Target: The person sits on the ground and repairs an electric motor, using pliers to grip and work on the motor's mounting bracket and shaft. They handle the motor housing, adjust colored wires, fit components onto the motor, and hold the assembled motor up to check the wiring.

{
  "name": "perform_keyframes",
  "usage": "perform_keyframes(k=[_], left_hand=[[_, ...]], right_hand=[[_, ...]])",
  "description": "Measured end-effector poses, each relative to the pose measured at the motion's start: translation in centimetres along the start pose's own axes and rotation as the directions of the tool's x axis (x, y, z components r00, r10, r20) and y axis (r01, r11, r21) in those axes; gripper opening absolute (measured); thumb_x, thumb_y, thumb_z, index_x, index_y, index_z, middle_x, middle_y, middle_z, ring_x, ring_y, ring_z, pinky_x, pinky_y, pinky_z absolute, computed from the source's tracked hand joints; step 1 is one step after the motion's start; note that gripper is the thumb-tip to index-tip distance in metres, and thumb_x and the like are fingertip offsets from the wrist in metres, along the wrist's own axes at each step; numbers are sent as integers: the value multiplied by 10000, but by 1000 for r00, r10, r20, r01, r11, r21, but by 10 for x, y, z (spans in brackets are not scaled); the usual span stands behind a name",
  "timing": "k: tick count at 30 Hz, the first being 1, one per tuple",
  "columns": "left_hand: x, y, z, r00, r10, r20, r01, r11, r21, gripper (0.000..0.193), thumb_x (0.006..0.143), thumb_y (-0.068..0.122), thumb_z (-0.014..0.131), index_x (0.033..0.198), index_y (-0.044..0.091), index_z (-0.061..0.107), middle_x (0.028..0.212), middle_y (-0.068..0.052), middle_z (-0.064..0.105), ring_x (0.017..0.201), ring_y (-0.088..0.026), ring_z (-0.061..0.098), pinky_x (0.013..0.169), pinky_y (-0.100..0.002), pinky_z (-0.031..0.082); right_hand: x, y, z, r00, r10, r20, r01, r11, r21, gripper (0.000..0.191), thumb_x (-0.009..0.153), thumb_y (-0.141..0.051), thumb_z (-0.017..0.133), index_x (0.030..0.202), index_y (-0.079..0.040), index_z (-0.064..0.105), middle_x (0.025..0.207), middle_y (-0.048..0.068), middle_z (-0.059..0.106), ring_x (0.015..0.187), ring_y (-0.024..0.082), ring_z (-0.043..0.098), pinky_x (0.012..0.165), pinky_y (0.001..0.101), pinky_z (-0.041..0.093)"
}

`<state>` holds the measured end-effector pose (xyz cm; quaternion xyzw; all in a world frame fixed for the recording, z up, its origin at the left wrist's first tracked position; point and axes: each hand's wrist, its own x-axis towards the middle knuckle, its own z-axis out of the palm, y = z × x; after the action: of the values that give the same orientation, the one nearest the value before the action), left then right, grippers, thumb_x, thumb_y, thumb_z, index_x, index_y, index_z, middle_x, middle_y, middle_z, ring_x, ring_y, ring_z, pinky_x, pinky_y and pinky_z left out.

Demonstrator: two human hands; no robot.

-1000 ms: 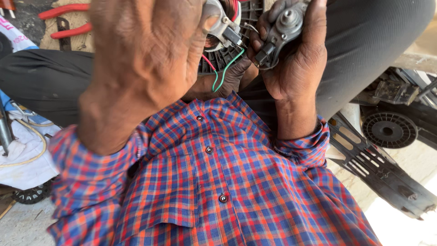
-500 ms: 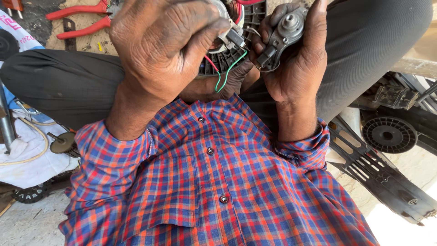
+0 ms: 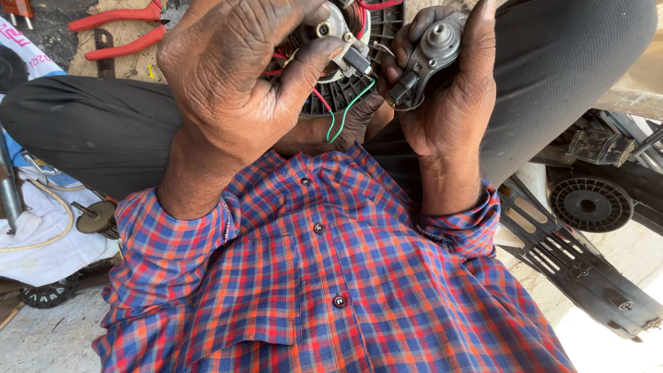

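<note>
My left hand [image 3: 238, 76] is up close to the camera, fingers curled around a small motor [image 3: 338, 48] with a round black body, a grey metal end and red and green wires [image 3: 338, 114] hanging from it. My right hand [image 3: 449, 90] grips a grey metal end bracket [image 3: 428, 55] with a round bearing boss, held right beside the motor. Both hands are above my lap, with my checked red and blue shirt [image 3: 324, 276] below.
Red-handled pliers [image 3: 114, 31] lie on sacking at top left. A black round fan part [image 3: 590, 204] and a long black plastic grille [image 3: 580, 273] lie at right. White cloth, cable and a small disc tool [image 3: 93, 217] sit at left.
My left hand has moved down and to the right in view, showing more of the motor and the pliers behind. The right hand keeps its grip on the bracket.
</note>
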<state>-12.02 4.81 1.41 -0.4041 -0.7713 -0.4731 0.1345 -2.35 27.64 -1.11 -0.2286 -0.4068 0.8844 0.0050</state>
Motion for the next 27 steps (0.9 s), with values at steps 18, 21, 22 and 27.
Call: perform_keyframes(k=[18, 21, 22, 27], left_hand=[[-2, -2, 3, 999, -46, 22, 49, 988, -145, 485, 1039, -33, 807, 1429, 80, 542, 1188, -55, 735, 1065, -148, 744, 902, -275, 633], [-3, -2, 2, 999, -42, 31, 45, 991, -127, 496, 1025, -19, 801, 1426, 78, 526, 1211, -59, 714, 1085, -162, 738, 911, -283, 633], [-3, -3, 1, 999, -28, 22, 31, 994, -106, 508, 1010, 1, 799, 1425, 76, 516, 1224, -65, 696, 1101, -177, 730, 926, -286, 629], [-4, -6, 3, 998, -61, 14, 62, 997, -35, 589, 964, 118, 911, 1409, 51, 530, 1126, -79, 681, 980, -219, 710, 856, -329, 596]], right_hand=[[0, 2, 0, 1000, -14, -1, 14, 1000, 8, 617, 1126, -590, 462, 1071, 4, 618, 853, 139, 573, 712, 212, 536, 644, 322, 461], [0, 2, -1, 1000, -24, 10, 24, 1000, 2, 624, 1130, -597, 464, 1071, 4, 620, 849, 136, 571, 714, 211, 541, 640, 322, 462], [0, 2, -1, 1000, -24, 11, 24, 1000, 1, 628, 1133, -602, 465, 1070, 2, 621, 847, 133, 572, 720, 212, 548, 636, 322, 464], [0, 1, 0, 1000, -25, 17, 25, 999, -26, 645, 1147, -629, 470, 1067, -8, 624, 842, 125, 575, 743, 216, 579, 623, 325, 465]])
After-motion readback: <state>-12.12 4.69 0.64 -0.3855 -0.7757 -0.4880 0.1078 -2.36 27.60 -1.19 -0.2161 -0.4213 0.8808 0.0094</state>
